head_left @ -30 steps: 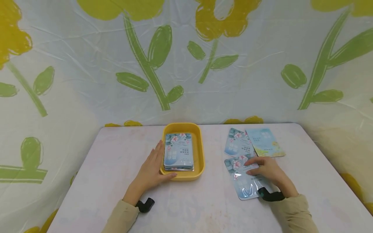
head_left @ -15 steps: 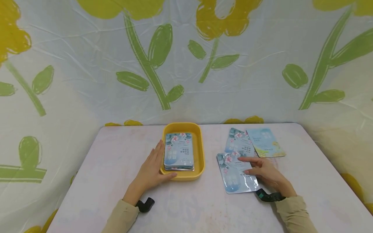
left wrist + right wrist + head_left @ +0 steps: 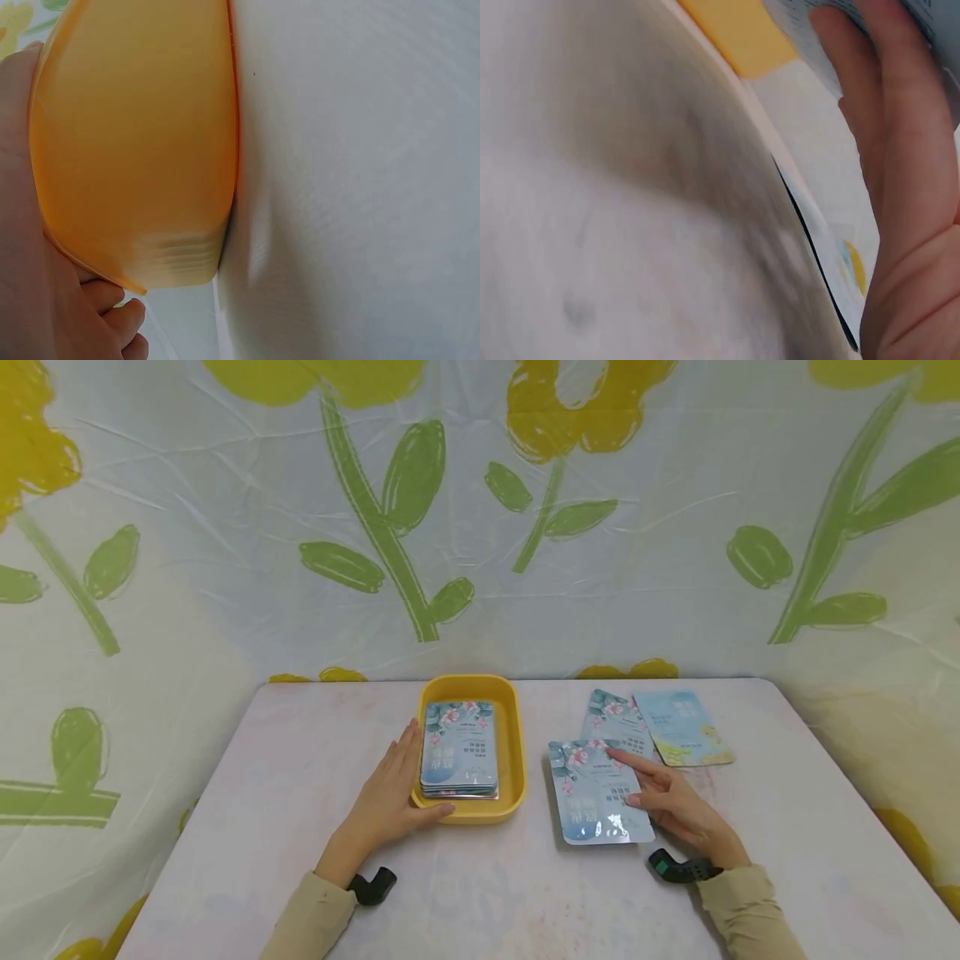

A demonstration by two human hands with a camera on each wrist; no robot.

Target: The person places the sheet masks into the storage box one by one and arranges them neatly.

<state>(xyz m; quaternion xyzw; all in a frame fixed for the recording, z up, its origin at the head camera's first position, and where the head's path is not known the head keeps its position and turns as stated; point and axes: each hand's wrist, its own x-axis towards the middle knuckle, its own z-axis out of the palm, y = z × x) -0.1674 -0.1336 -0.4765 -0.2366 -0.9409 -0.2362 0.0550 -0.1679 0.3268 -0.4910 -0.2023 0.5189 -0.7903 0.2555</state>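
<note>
My right hand (image 3: pixel 678 802) holds a light blue sheet mask packet (image 3: pixel 600 814) with pink flowers, tilted and raised a little off the table. Two of its fingers (image 3: pixel 911 112) show against the packet's underside in the right wrist view. To the left is a yellow tray (image 3: pixel 512 760) with a stack of similar packets (image 3: pixel 459 747) inside. My left hand (image 3: pixel 382 793) rests at the tray's near left corner, fingers straight along the side and thumb on the front rim. In the left wrist view the tray's outer wall (image 3: pixel 142 135) fills much of the frame.
Behind the right hand lie a second floral packet (image 3: pixel 617 714), partly covered by the held one, and a blue packet with yellow flowers (image 3: pixel 682 727). All rest on the pale table (image 3: pixel 480 902). A flower-print cloth (image 3: pixel 637 593) hangs behind the table.
The right hand has drawn the near floral packet left towards the tray and lifted it, turning it slightly. The left hand and tray have stayed in place.
</note>
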